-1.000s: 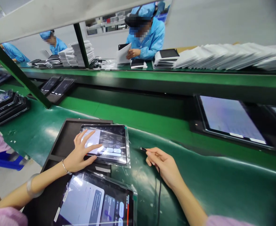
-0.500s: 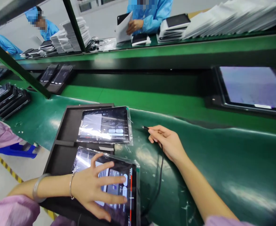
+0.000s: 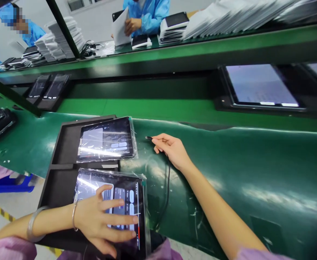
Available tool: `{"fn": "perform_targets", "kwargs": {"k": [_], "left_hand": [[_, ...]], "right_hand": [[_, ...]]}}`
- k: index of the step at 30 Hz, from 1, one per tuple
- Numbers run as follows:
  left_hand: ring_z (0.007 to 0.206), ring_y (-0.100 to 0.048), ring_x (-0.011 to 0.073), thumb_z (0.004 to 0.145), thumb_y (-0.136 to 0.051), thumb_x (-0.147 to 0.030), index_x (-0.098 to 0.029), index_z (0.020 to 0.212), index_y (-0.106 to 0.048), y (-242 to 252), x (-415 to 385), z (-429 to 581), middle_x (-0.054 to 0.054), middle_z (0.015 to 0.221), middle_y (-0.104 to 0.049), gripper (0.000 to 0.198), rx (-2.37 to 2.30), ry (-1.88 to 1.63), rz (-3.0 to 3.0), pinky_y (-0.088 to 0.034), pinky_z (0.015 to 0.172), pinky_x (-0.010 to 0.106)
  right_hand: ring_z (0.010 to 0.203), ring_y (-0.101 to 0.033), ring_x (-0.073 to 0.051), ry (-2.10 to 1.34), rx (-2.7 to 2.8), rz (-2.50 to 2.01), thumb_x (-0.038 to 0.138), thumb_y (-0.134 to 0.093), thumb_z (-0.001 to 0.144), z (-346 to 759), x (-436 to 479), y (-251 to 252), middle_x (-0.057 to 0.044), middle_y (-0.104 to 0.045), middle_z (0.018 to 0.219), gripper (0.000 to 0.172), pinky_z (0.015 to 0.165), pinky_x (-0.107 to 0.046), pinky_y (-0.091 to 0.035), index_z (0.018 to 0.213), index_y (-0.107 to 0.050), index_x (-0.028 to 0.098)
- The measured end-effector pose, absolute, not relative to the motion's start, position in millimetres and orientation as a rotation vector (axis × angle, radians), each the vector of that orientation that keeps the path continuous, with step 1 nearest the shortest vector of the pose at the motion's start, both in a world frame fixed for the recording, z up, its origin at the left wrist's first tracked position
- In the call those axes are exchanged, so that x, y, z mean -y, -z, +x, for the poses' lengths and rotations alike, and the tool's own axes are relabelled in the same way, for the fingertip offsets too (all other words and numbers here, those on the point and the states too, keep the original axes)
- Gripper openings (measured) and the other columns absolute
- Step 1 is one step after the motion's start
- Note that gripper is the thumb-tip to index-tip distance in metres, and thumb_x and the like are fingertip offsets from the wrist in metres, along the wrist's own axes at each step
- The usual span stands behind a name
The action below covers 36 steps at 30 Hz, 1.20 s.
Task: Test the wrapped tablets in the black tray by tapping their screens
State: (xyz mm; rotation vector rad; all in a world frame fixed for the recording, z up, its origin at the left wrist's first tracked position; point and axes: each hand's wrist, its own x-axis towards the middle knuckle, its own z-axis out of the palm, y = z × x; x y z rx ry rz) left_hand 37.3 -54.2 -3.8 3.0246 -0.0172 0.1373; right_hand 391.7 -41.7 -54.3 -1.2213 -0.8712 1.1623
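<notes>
While the left hand [image 3: 104, 220] lies spread, fingers wide, flat on the lit screen of the near tablet [image 3: 112, 202] at lower left of the frame, the right hand [image 3: 170, 148] sits pinched narrow around a black cable plug [image 3: 149, 138], its tip pointing toward the far tablet [image 3: 105, 139] just beside it. Both tablets are wrapped in clear film and rest in a black tray [image 3: 63, 169] on the green surface [image 3: 229, 173]. As for progress: both screens glow with menus, so they look powered up, yet the plug is not in either device, apart from the far tablet's edge, so that connection seems left to make. The cable [image 3: 167, 187] trails down across the surface toward the bottom edge. Upper right, another lit screen [image 3: 261, 85] sits in its own tray; at the top, a co-worker's hand [image 3: 133, 25] holds a sheet.
</notes>
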Motion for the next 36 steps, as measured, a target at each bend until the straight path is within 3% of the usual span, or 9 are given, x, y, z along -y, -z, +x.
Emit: {"fn": "perform_targets", "kwargs": {"k": [3,6,9,11,14,20,30,33,36], "left_hand": [[0.158,-0.026,0.0237,0.092,-0.068,-0.047,-0.051,0.135,-0.065,-9.1,49.5,46.7,-0.022,0.157,-0.048,0.043,0.370,-0.352,3.192,-0.009,0.133,0.056],[0.162,-0.009,0.0270,0.089,-0.067,-0.062,-0.048,0.136,-0.066,-14.3,44.4,47.1,-0.017,0.151,-0.058,0.049,0.208,-0.463,3.160,0.000,0.132,0.061],[0.158,-0.017,0.0302,0.086,-0.061,-0.077,-0.045,0.144,-0.062,-13.1,37.3,39.9,-0.005,0.133,-0.074,0.066,-0.100,-0.451,3.132,0.003,0.131,0.059],[0.154,-0.023,0.0335,0.085,-0.063,-0.076,-0.047,0.150,-0.056,-11.7,31.8,35.7,-0.001,0.134,-0.074,0.072,-0.227,-0.416,3.130,0.000,0.130,0.060],[0.149,-0.026,0.0381,0.083,-0.065,-0.074,-0.049,0.152,-0.053,-9.3,26.6,34.6,0.000,0.144,-0.067,0.075,-0.232,-0.370,3.121,-0.004,0.128,0.061],[0.143,-0.036,0.0423,0.082,-0.059,-0.082,-0.048,0.150,-0.056,2.9,27.8,44.8,0.001,0.145,-0.067,0.075,-0.121,-0.303,3.158,0.001,0.125,0.065],[0.155,-0.025,0.0420,0.088,-0.050,-0.085,-0.041,0.131,-0.072,7.7,24.2,64.6,-0.006,0.161,-0.050,0.065,0.026,-0.463,3.205,-0.005,0.126,0.065],[0.156,-0.024,0.0404,0.089,-0.049,-0.085,-0.040,0.141,-0.066,3.1,15.2,59.5,-0.004,0.163,-0.048,0.071,0.014,-0.372,3.185,-0.003,0.128,0.063],[0.157,-0.020,0.0404,0.095,-0.040,-0.081,-0.037,0.153,-0.054,-5.0,-7.6,44.5,0.001,0.168,-0.042,0.074,-0.349,-0.279,3.107,0.005,0.127,0.061]], "right_hand": [[0.058,-0.048,-0.013,-1.166,0.886,-1.221,0.052,-0.083,0.082,392.5,41.8,54.3,0.002,-0.061,0.058,0.035,0.062,-0.031,-0.032,0.089,-0.075,0.018],[0.059,-0.048,-0.013,-1.173,0.909,-1.232,0.051,-0.080,0.085,393.9,41.9,56.4,0.002,-0.062,0.059,0.034,0.063,-0.032,-0.032,0.093,-0.075,0.018],[0.059,-0.048,-0.014,-1.177,0.923,-1.240,0.052,-0.079,0.086,395.2,41.9,58.3,0.002,-0.062,0.060,0.034,0.064,-0.032,-0.032,0.093,-0.074,0.018],[0.059,-0.047,-0.014,-1.177,0.922,-1.247,0.053,-0.079,0.086,396.0,42.0,58.7,0.002,-0.062,0.059,0.036,0.063,-0.031,-0.032,0.093,-0.074,0.018],[0.058,-0.046,-0.014,-1.174,0.935,-1.273,0.054,-0.078,0.086,397.3,42.4,58.0,0.002,-0.062,0.059,0.037,0.062,-0.031,-0.031,0.094,-0.074,0.018],[0.059,-0.048,-0.014,-1.177,0.937,-1.304,0.055,-0.078,0.086,396.2,41.9,55.3,0.002,-0.062,0.059,0.037,0.062,-0.032,-0.031,0.094,-0.074,0.019],[0.060,-0.048,-0.015,-1.178,0.958,-1.367,0.060,-0.076,0.087,400.7,43.4,59.2,0.001,-0.062,0.060,0.041,0.063,-0.033,-0.031,0.096,-0.074,0.020],[0.061,-0.049,-0.016,-1.193,0.951,-1.382,0.062,-0.076,0.086,402.3,43.9,59.7,0.000,-0.063,0.061,0.044,0.065,-0.033,-0.032,0.097,-0.074,0.020],[0.062,-0.050,-0.016,-1.212,0.924,-1.386,0.065,-0.078,0.083,403.2,43.2,60.8,0.000,-0.063,0.061,0.048,0.065,-0.033,-0.032,0.095,-0.073,0.019]]}}
